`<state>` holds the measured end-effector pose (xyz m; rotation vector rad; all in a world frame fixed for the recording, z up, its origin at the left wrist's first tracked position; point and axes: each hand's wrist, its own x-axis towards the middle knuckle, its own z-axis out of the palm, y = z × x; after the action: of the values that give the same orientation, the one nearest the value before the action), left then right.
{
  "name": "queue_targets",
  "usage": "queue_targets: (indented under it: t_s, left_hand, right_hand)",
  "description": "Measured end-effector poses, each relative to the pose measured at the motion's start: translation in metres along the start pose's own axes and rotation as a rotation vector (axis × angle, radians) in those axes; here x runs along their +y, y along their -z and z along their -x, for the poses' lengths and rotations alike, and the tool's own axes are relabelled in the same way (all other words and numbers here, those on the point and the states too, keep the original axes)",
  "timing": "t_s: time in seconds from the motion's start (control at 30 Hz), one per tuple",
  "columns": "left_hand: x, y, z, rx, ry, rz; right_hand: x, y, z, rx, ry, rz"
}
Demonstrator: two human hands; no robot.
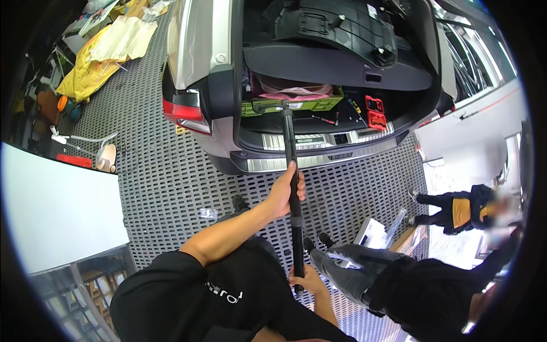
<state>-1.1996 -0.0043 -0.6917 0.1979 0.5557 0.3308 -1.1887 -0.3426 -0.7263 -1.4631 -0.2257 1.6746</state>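
A long black tailgate strut (292, 148), thicker toward its lower end, slants upright in front of me. My left hand (285, 191) is wrapped round its middle. Lower down, my right hand (307, 280) grips the strut near its bottom end. The upper end, with a thin dark cable by it, overlaps a green crate (319, 104) in the open boot of a car; whether they touch I cannot tell. Pinkish material bulges from the crate. Beside it on the boot floor lie an open red tool case (375, 113) and several small tools.
A removed black trim panel (336, 28) lies in the boot above the parcel shelf (342, 71). Close on my right stands a person in black (421, 290); another person (461, 211) is farther right. A white tabletop (57, 211) is at left. A small plastic packet (209, 214) lies on the perforated floor.
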Motion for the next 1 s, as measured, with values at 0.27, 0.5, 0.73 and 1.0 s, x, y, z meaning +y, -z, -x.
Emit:
queue_targets:
  t_s: [0.27,0.5,0.73,1.0]
  left_hand:
    - [-0.065,-0.019,0.093,-0.337,-0.146,-0.513]
    - [-0.06,-0.058,0.154,-0.503,-0.283,-0.731]
    - [-0.003,-0.06,0.184,-0.62,-0.437,-0.829]
    - [0.173,-0.048,0.251,-0.545,-1.409,-1.115]
  right_hand:
    - [0.047,-0.038,-0.019,0.138,0.243,0.151]
    - [-0.04,-0.088,-0.009,0.363,0.752,0.016]
    - [-0.093,-0.142,-0.028,0.602,0.806,0.08]
    - [-0.146,-0.225,-0.052,0.312,0.895,-0.124]
